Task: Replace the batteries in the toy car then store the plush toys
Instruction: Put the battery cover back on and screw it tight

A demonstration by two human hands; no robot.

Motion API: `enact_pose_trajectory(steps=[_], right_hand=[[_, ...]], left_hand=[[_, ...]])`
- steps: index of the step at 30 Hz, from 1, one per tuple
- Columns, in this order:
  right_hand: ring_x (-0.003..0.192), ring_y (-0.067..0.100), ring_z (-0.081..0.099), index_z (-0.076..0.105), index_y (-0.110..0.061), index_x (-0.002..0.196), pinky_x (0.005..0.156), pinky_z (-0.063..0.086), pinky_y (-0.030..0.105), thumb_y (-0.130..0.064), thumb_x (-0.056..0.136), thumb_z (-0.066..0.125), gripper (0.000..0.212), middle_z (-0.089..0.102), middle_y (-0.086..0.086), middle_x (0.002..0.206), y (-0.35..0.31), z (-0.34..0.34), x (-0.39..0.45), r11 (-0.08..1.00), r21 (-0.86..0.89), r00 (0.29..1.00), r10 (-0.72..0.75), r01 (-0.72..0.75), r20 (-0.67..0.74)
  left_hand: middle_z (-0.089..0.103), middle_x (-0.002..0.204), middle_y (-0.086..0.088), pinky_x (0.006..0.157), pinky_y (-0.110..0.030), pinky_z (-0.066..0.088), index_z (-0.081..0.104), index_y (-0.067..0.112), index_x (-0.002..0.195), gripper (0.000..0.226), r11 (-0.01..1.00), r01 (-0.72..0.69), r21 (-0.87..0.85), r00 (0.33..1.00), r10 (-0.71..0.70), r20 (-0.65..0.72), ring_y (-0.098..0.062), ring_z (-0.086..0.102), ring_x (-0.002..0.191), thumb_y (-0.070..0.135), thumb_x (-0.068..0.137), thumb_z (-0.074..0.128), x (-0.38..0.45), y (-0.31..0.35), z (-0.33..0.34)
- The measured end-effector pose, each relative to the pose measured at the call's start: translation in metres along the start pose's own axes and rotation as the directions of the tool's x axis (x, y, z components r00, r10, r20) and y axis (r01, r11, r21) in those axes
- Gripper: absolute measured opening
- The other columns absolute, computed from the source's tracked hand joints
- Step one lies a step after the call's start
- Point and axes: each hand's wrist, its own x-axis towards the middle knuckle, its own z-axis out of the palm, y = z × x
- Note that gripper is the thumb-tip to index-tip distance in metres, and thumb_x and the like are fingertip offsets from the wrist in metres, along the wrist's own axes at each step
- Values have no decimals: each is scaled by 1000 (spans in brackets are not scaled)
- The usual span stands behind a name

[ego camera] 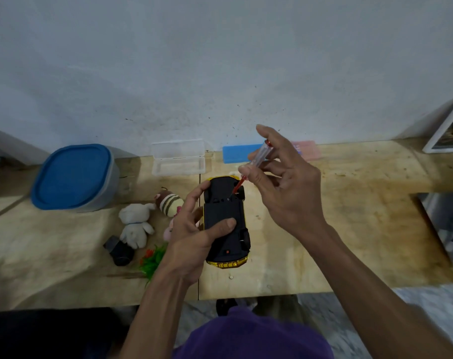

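A yellow toy car (226, 208) lies upside down, its black underside facing me. My left hand (191, 234) grips it from the left, thumb pressed on the underside. My right hand (279, 182) holds a small screwdriver (259, 158) with a clear handle and red shaft, its tip touching the underside near the far wheels. To the left on the wooden table (336, 229) lie a white plush (136, 224), a brown striped plush (168, 203) and a pink plush (169, 230) partly hidden behind my left hand.
A grey container with a blue lid (74, 177) stands at the left. A clear open case (178, 158), a blue case (239, 154) and a pink case (306, 150) sit by the wall. A black object (119, 251) and a green plastic plant (154, 260) lie near the plushes. A tiny pale piece (230, 277) rests near the front edge.
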Motion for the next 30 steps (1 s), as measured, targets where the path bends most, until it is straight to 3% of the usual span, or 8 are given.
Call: enact_pose_trajectory(steps=[7,12,15,18,21,24,27,30], right_hand=[[89,12,74,51,-24,137,82,61,28,-13,87,77,57,65,-9,97,-5,-4,5,996,85,999,31,-31,9],[96,5,72,47,-16,143,81,59,20,-13,94,70,55,70,0,116,-6,-5,2,996,-40,994,-77,80,83],[93,13,73,52,-12,139,83,58,20,-9,92,72,51,72,6,108,-5,-1,-1,981,-75,981,-175,181,78],[90,17,71,50,-12,139,82,57,16,-9,93,70,50,72,10,106,-3,1,-5,951,-145,960,-258,272,107],[91,12,73,51,-12,139,81,58,17,-9,93,70,50,73,7,107,3,3,-10,967,-134,975,-206,215,81],[89,10,72,57,-7,133,80,57,16,-5,87,76,50,73,10,95,10,5,-17,967,-148,978,-207,207,10],[100,1,70,50,-4,139,80,56,13,-3,91,70,51,72,8,113,13,6,-24,981,-128,988,-142,148,58],[95,11,72,52,-7,138,78,58,15,-7,91,72,51,72,7,110,15,10,-28,981,-148,992,-117,122,40]], left_hand=[[64,131,-10,81,-53,61,54,41,139,78,1000,-20,1,998,20,61,-33,66,117,2,75,75,-2,6,-4],[67,127,-10,85,-58,59,56,41,137,69,999,-40,17,999,39,27,-32,68,113,-7,89,66,0,5,-3],[67,126,-9,85,-57,60,56,42,136,65,997,-53,50,999,52,10,-30,68,112,-5,92,64,1,3,-4],[66,125,-9,82,-47,62,55,42,136,64,995,-57,87,998,57,8,-25,69,110,-4,93,65,0,-2,-4],[67,124,-8,79,-41,62,55,42,137,65,994,-48,96,999,49,-8,-25,69,110,-4,92,65,-1,-9,-5],[65,125,-7,81,-48,63,55,43,137,65,994,-34,100,999,37,-26,-23,71,106,-3,93,65,-2,-12,-8],[63,127,-6,84,-51,62,56,45,135,65,994,-26,102,999,30,-34,-20,71,105,-3,93,66,-1,-14,-12],[63,129,-5,82,-46,62,54,43,138,65,995,-24,94,999,28,-37,-19,71,105,-4,93,64,0,-14,-15]])
